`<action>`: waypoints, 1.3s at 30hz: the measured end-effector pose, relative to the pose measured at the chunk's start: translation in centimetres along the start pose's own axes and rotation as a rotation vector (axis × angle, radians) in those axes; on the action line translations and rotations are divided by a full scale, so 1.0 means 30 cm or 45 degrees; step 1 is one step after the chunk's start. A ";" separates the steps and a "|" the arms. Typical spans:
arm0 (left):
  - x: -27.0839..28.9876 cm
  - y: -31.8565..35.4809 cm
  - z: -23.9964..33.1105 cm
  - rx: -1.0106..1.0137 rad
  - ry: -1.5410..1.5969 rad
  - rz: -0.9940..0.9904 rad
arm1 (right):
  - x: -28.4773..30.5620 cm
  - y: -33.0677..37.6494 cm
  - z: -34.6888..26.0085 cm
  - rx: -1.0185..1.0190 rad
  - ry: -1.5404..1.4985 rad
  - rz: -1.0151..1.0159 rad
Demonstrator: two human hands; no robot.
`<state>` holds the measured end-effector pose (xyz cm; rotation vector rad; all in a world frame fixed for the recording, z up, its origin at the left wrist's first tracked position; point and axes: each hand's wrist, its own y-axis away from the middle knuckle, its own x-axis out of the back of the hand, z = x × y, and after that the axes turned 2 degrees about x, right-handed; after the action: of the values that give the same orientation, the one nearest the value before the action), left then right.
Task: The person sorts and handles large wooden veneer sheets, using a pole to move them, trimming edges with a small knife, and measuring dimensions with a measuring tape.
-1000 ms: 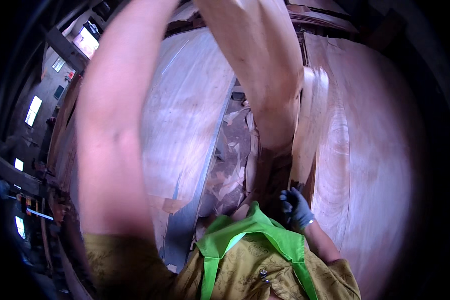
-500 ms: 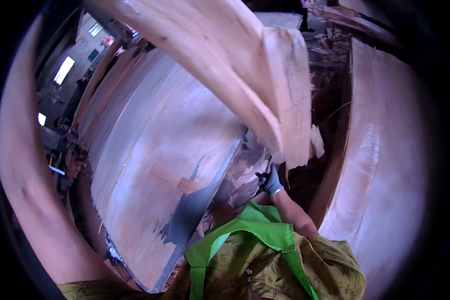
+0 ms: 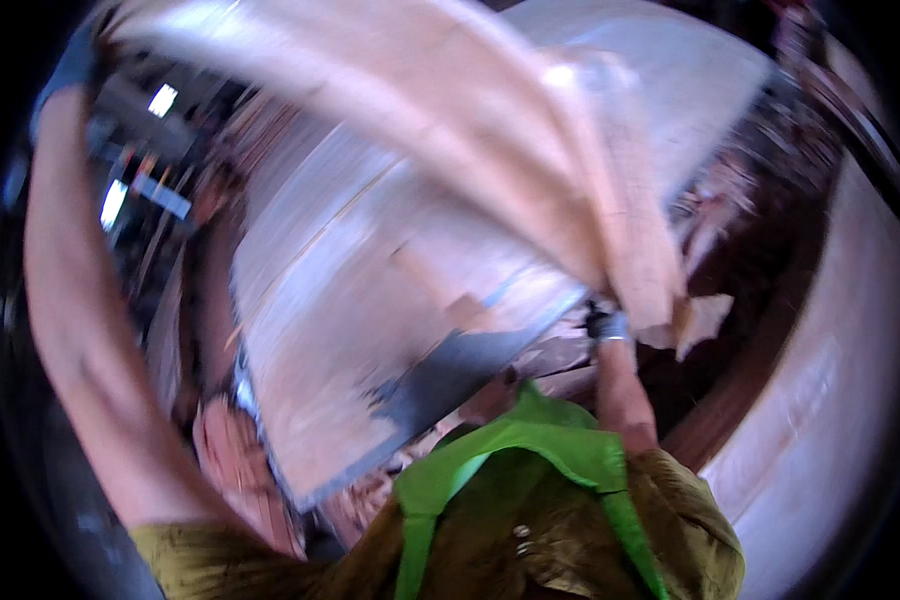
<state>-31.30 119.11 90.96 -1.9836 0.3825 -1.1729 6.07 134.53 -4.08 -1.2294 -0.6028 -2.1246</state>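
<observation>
I hold a long, thin, pale wood veneer sheet (image 3: pixel 450 130) that arcs across the upper part of the view. My left hand (image 3: pixel 75 62), in a dark glove, is raised high at the upper left and grips the sheet's far end. The dark-gloved right hand (image 3: pixel 607 325) is low in the middle right, closed on the sheet's torn lower end. The whole picture is blurred by motion.
Under the lifted sheet lies a wide stack of veneer sheets (image 3: pixel 370 340) with a dark stained corner. Another pale veneer stack (image 3: pixel 830 410) curves along the right. Wood scraps (image 3: pixel 560 360) lie between them. Bright windows (image 3: pixel 160 100) show at the far left.
The veneer sheet has swung up and leftward over the stack. My left arm has moved out to the left edge, and my right hand has risen slightly with the sheet's lower end.
</observation>
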 end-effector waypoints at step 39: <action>-0.909 2.294 -1.329 0.768 1.129 -0.823 | 1.814 -0.701 1.396 -0.172 -2.207 0.953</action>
<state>-70.46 71.99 33.39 -0.9811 -0.2141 -2.2420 -4.27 161.66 61.62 -2.6214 -0.4443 -0.1100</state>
